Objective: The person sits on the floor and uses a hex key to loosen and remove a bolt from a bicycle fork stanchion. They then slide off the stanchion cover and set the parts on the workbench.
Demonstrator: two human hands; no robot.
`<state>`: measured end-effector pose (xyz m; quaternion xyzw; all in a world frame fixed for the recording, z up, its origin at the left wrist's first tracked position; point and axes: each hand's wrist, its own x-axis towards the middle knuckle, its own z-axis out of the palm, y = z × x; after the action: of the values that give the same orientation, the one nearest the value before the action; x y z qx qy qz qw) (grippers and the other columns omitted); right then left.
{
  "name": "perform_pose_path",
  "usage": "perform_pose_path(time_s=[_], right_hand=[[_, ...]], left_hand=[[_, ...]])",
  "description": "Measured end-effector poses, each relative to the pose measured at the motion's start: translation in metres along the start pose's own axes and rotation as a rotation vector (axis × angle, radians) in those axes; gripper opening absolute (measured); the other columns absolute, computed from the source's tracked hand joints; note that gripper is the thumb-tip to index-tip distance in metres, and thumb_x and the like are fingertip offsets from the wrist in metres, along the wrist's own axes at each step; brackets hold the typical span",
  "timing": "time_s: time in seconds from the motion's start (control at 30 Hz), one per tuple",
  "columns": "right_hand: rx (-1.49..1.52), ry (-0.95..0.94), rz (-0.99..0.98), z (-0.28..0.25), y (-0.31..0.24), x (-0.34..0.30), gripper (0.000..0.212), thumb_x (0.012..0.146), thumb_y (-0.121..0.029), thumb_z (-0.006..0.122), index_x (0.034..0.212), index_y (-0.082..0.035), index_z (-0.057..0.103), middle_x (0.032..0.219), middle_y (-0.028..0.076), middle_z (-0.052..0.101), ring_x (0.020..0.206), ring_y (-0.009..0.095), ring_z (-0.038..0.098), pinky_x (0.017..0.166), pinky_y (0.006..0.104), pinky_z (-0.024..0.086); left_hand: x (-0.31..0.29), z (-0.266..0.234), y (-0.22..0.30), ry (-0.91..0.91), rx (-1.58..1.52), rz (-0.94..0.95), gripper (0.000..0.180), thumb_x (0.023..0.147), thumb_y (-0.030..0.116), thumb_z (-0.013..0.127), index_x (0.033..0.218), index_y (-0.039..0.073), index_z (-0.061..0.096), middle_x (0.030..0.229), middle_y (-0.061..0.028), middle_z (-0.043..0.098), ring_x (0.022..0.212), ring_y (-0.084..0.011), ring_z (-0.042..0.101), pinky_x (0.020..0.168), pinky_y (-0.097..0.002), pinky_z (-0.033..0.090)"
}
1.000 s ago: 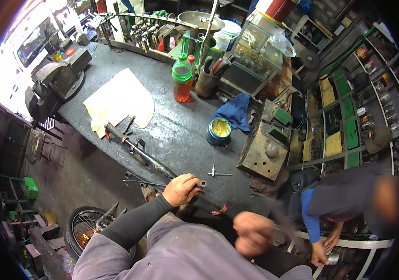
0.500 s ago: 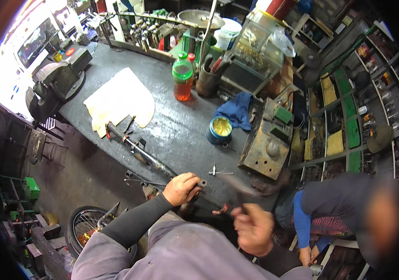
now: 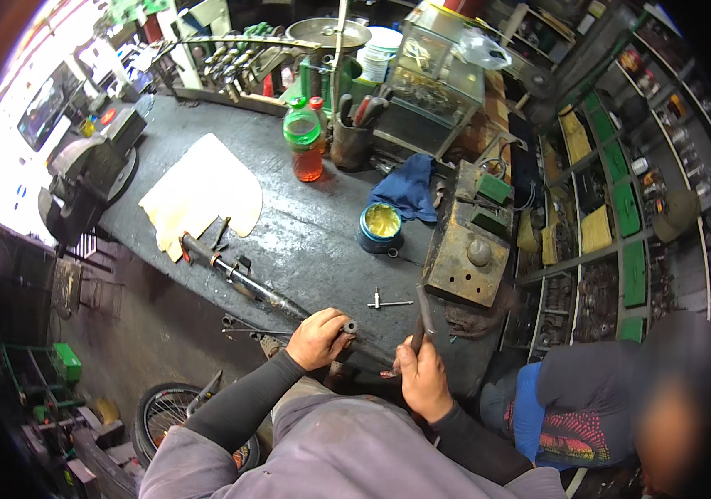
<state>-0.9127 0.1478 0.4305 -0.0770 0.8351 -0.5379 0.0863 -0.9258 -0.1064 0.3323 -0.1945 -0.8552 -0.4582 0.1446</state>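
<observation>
My left hand [image 3: 315,339] is closed around a short metal piece [image 3: 350,328] with a round hole in its end. Under that hand a long black tube [image 3: 268,291] lies slantwise along the bench's near edge. My right hand [image 3: 428,381] grips the handle of a dark hammer [image 3: 427,309], its head raised to the right of the metal piece and apart from it. A small T-shaped metal tool [image 3: 378,301] rests on the bench between the hammer and an open blue tub of yellowish grease [image 3: 383,221].
A cream cloth [image 3: 210,187] lies at the tube's far end. Bottles with red liquid [image 3: 306,150], a tool can [image 3: 351,143] and a blue rag [image 3: 408,187] stand or lie behind. A rusty metal block [image 3: 465,266] is at right, near a co-worker [image 3: 571,399].
The hammer has gone from a blurred swing to a steadier, raised position, and my right hand has moved up and left. My left hand keeps its hold. The view has shifted slightly.
</observation>
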Motion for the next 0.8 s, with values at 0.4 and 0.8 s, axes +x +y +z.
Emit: perform_pose_path(time_s=[0.4, 0.8], right_hand=[[0.067, 0.11, 0.319, 0.029, 0.108, -0.026, 0.021, 0.115, -0.015, 0.063, 0.122, 0.004, 0.063, 0.099, 0.016, 0.074, 0.078, 0.021, 0.076, 0.069, 0.0387, 0.069], [-0.135, 0.21, 0.27, 0.04, 0.125, -0.022, 0.035, 0.116, -0.029, 0.064, 0.105, 0.003, 0.059, 0.091, 0.018, 0.076, 0.072, 0.027, 0.074, 0.066, 0.0441, 0.062]], left_hand=[[-0.003, 0.006, -0.001, 0.199, -0.15, -0.313, 0.017, 0.104, 0.014, 0.079, 0.114, 0.001, 0.075, 0.108, -0.0138, 0.077, 0.096, -0.0309, 0.076, 0.086, -0.0397, 0.059], [-0.014, 0.003, -0.022, 0.297, -0.704, -0.591, 0.031, 0.11, 0.021, 0.077, 0.13, 0.0, 0.069, 0.114, -0.0057, 0.074, 0.104, -0.0135, 0.069, 0.095, -0.0327, 0.057]])
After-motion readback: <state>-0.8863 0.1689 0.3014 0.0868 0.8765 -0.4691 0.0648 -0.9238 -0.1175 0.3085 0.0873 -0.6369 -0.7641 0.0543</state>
